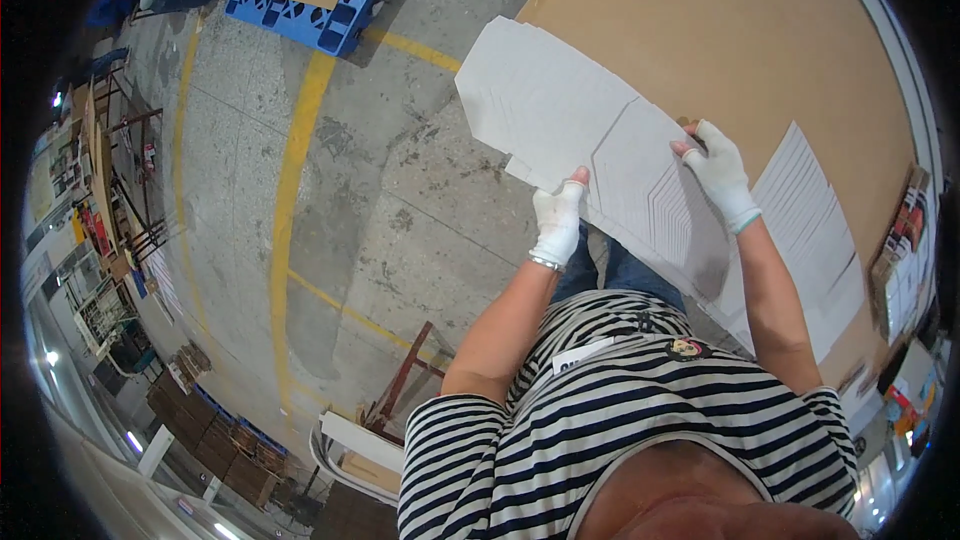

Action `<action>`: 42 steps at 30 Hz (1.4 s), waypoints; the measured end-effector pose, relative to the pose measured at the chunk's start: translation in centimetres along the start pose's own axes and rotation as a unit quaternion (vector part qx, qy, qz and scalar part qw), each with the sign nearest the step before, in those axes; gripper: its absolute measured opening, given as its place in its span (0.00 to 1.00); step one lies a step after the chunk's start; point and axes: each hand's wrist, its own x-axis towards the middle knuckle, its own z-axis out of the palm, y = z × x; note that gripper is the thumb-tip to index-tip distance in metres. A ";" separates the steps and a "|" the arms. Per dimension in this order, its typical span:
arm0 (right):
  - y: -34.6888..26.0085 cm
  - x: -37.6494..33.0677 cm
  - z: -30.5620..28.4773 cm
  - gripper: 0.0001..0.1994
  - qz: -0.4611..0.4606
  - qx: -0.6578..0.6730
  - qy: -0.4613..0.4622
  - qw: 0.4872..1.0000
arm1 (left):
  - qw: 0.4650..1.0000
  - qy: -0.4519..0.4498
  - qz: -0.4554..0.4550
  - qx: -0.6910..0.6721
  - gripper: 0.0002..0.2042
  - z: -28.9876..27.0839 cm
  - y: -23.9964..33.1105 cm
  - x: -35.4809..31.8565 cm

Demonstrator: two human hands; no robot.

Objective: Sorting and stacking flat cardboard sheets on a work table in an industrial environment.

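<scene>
A large sheaf of white die-cut cardboard sheets point(560, 90) slants in front of me, its far end out past the table's left edge. Stepped sheet edges show on its near side. My left hand point(557, 218), in a white fingertip-less glove, grips the near edge with the thumb on top. At the far edge my right hand point(718, 175), gloved the same way, has its fingers bent round the sheets. Beside my right forearm a second fanned stack of white sheets point(815, 230) lies on the brown board-covered table point(760, 30).
A blue plastic pallet point(345, 30) carrying cardboard stacks stands on the concrete floor at the far left. Yellow lines point(290, 160) mark the floor. A chair point(360, 455) is behind me to the left. Small packages point(905, 230) lie along the table's right edge.
</scene>
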 end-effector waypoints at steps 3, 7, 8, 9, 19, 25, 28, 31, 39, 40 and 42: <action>1.9 0.4 0.2 0.13 0.080 0.136 -0.034 0.987 | 0.998 -0.029 -0.056 -0.013 0.10 0.0 -0.1 -0.1; 0.6 0.6 -0.1 0.13 0.084 0.086 -0.046 0.992 | 0.998 -0.008 -0.054 0.008 0.10 0.1 -0.3 -0.2; 0.4 0.5 -0.1 0.14 0.078 0.067 -0.049 0.993 | 0.998 -0.006 -0.045 0.035 0.11 0.1 -0.5 -0.2; 0.2 0.4 -0.1 0.14 0.079 0.065 -0.049 0.994 | 0.998 -0.007 -0.047 0.034 0.11 0.2 -0.4 -0.4; 0.4 -0.1 -0.4 0.16 0.033 0.010 -0.015 0.999 | 0.999 -0.005 -0.041 0.034 0.11 0.7 0.6 -1.1; -0.3 -1.0 -2.1 0.16 0.069 0.063 -0.017 0.995 | 0.998 -0.028 -0.047 0.013 0.09 0.9 0.4 -1.5; -0.3 -1.1 -2.5 0.13 0.079 0.078 -0.023 0.994 | 0.999 -0.010 -0.040 0.004 0.09 1.1 0.3 -1.6; 0.8 -0.9 -2.9 0.10 0.108 0.141 -0.077 0.981 | 1.000 0.000 -0.031 -0.004 0.08 1.2 0.3 -1.6; 2.1 -0.8 -1.4 0.10 0.109 0.164 -0.083 0.977 | 0.995 -0.040 -0.086 0.035 0.11 0.8 0.4 -1.5; 1.9 -0.6 -1.5 0.08 0.120 0.149 -0.092 0.977 | 0.998 -0.035 -0.060 0.010 0.14 0.9 0.3 -1.6; 1.6 -0.6 -1.5 0.06 0.132 0.132 -0.100 0.977 | 0.999 -0.031 -0.034 -0.016 0.16 0.9 -0.2 -1.9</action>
